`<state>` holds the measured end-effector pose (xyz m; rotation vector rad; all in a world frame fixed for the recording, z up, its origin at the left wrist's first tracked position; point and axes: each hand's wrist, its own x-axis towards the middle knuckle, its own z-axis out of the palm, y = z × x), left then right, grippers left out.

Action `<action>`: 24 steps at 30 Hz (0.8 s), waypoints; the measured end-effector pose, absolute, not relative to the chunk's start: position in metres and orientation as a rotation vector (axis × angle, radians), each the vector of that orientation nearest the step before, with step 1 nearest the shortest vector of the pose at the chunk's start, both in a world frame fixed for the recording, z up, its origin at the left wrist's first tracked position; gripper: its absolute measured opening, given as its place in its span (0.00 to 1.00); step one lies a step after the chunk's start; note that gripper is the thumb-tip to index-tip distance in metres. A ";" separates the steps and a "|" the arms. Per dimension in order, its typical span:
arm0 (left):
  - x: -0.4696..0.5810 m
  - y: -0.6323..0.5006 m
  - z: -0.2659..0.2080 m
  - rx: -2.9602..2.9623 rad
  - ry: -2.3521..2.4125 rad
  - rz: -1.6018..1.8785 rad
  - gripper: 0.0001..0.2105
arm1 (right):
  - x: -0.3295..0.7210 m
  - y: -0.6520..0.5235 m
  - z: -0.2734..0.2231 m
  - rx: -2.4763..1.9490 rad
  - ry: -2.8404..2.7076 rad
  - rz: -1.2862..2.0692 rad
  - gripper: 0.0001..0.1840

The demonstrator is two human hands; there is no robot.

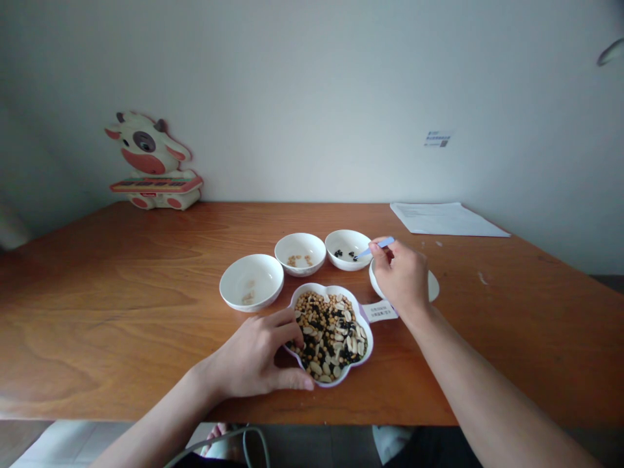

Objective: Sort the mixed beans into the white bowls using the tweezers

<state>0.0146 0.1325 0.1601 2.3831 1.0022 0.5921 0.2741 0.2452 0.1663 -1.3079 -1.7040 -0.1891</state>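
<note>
My left hand (266, 354) grips the left rim of a white and lilac flower-shaped dish (369, 335), its fingers curled over the edge and the thumb along the front. Peanuts, yellow beans and black beans (331, 335) lie mixed in that dish. Pale blue tweezers (377, 247) are pinched in my right hand (402, 273). Their tip reaches down into a white bowl (334, 260) that has several black beans (338, 253) in it. Partly hidden under my right hand is another white bowl (433, 286); its inside cannot be made out.
Further left stand a white bowl (277, 250) with several yellow beans and a white bowl (227, 286) with a few pale pieces. A labelled handle (380, 311) sticks out from the dish. Papers (446, 219) lie back right; a cow toy keyboard (153, 166) stands back left.
</note>
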 end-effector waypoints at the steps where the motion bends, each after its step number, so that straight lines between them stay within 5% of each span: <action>1: 0.015 0.132 0.160 2.381 1.001 0.592 0.20 | 0.274 0.245 0.167 -1.306 -1.704 -0.187 0.13; 10: 0.015 0.131 0.162 2.394 1.006 0.583 0.21 | 0.272 0.243 0.169 -1.204 -1.702 -0.127 0.13; 24: 0.015 0.130 0.162 2.359 0.984 0.626 0.18 | 0.243 0.213 0.172 -0.574 -2.123 0.488 0.08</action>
